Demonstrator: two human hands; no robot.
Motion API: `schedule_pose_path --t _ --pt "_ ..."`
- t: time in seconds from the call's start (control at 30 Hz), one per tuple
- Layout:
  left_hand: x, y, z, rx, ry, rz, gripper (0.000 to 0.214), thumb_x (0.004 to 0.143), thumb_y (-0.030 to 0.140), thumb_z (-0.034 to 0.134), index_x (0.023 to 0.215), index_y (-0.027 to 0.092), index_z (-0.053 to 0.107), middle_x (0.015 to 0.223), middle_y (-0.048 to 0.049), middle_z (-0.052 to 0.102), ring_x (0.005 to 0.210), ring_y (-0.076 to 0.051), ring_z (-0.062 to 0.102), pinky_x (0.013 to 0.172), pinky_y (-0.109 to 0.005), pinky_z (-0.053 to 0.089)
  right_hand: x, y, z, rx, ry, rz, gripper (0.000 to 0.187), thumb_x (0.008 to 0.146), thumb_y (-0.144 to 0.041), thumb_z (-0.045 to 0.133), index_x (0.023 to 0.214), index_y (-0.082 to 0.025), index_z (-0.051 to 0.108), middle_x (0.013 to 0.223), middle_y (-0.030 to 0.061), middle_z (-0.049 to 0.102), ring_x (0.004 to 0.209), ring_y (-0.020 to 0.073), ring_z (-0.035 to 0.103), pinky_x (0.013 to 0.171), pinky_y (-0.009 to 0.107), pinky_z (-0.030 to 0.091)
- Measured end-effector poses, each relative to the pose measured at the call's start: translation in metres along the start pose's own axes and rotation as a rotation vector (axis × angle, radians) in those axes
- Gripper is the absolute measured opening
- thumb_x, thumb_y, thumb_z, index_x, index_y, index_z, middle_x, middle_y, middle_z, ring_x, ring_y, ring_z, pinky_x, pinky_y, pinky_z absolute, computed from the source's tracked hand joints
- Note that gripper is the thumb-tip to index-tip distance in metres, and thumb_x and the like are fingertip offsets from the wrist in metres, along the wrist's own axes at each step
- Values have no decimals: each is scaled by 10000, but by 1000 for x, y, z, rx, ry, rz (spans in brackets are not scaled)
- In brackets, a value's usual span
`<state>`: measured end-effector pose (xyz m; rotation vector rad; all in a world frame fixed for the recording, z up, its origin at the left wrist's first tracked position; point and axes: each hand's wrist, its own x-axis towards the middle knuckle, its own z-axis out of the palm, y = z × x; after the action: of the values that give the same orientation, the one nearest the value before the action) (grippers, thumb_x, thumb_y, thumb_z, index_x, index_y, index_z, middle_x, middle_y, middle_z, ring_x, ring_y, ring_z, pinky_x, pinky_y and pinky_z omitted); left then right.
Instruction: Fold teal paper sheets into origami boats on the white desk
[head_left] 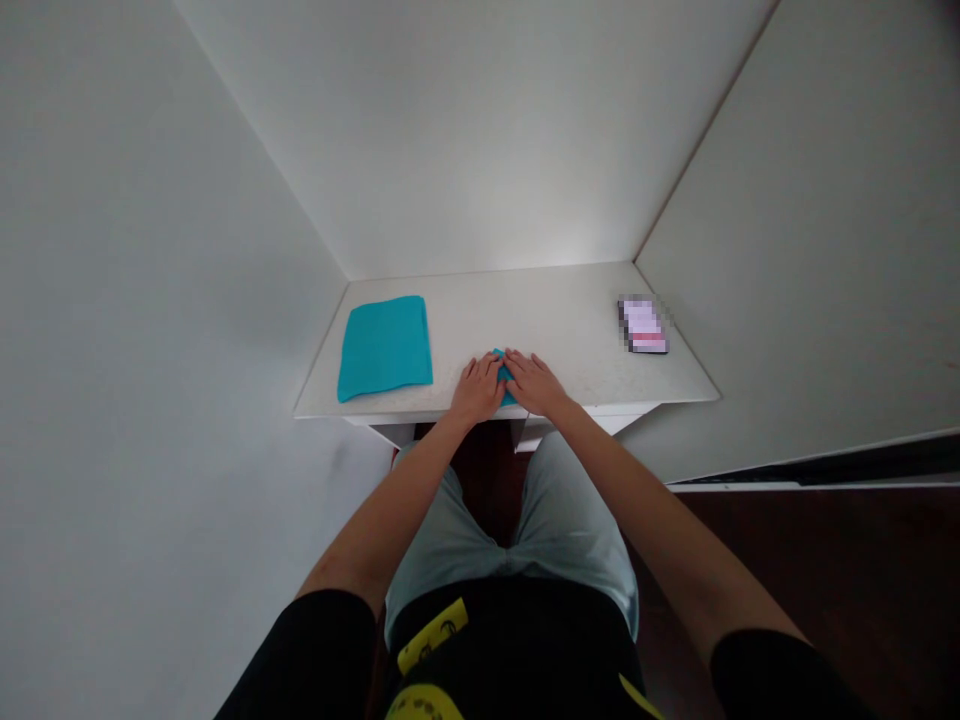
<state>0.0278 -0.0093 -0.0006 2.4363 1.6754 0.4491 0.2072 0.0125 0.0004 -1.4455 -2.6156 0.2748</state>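
Note:
Between my two hands, near the front edge of the white desk, lies a small folded turquoise sheet. It is mostly covered, and I cannot tell whether it is paper or cloth. My left hand rests flat over its left side, fingers stretched out and pointing away from me. My right hand lies flat over its right side, fingers extended towards the left hand. The fingertips of both hands nearly meet over the sheet. To the left is a flat stack of larger turquoise sheets, apart from both hands.
A phone with a lit, blurred screen lies at the desk's right side. White walls close in the desk at the left, back and right. Below the front edge, a drawer or support shows above the dark floor.

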Motion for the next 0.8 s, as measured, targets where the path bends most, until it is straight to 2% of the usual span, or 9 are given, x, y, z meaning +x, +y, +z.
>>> schedule_pose_path --t 0.07,0.17,0.33,0.43,0.5,0.63,0.8 --pt "-2 2 0 30 -7 -4 493 1078 262 450 1555 182 545 1718 -128 485 1636 -254 390 1371 -497 265 0 -2 2 -5 -14 0 677 1079 -310 365 1696 -32 379 1788 183 299 1677 303 295 1376 553 231" --pt "-1 7 -2 55 -29 -34 479 1106 315 421 1551 193 549 1747 -101 449 1646 -243 369 1370 -479 262 -12 6 7 -25 -2 -57 710 1092 -366 363 1713 -24 332 1797 186 255 1691 312 246 1384 574 188" --pt "12 15 -7 -5 -25 -108 452 1133 404 383 1462 214 628 1701 -88 518 1577 -266 463 1321 -488 338 -46 29 12 -35 74 -102 736 1130 -490 331 1718 -47 337 1785 203 285 1678 332 283 1369 598 228" --pt "18 17 -5 -18 -31 -124 479 1110 471 449 1475 218 628 1663 -93 561 1532 -291 503 1293 -500 375 -59 35 12 -33 114 -118 764 1133 -550 346 1735 -82 314 1780 207 298 1674 345 293 1359 614 248" --pt "17 18 -2 15 -19 -96 545 1089 498 491 1539 206 589 1691 -109 526 1561 -319 464 1309 -534 344 -63 35 13 -32 128 -123 778 1129 -570 366 1743 -97 300 1778 209 305 1671 351 299 1355 618 259" --pt "13 17 2 56 -27 -59 623 1089 487 464 1655 227 488 1763 -100 419 1646 -348 340 1337 -585 279 -79 37 12 -27 140 -108 777 1133 -579 364 1747 -108 291 1769 210 338 1667 343 314 1353 620 265" --pt "13 16 4 55 -61 -50 644 1092 483 446 1676 213 465 1782 -102 383 1673 -363 286 1340 -601 268 -103 49 1 -11 140 -67 797 1108 -634 426 1730 -143 345 1732 195 434 1645 351 365 1360 651 234"
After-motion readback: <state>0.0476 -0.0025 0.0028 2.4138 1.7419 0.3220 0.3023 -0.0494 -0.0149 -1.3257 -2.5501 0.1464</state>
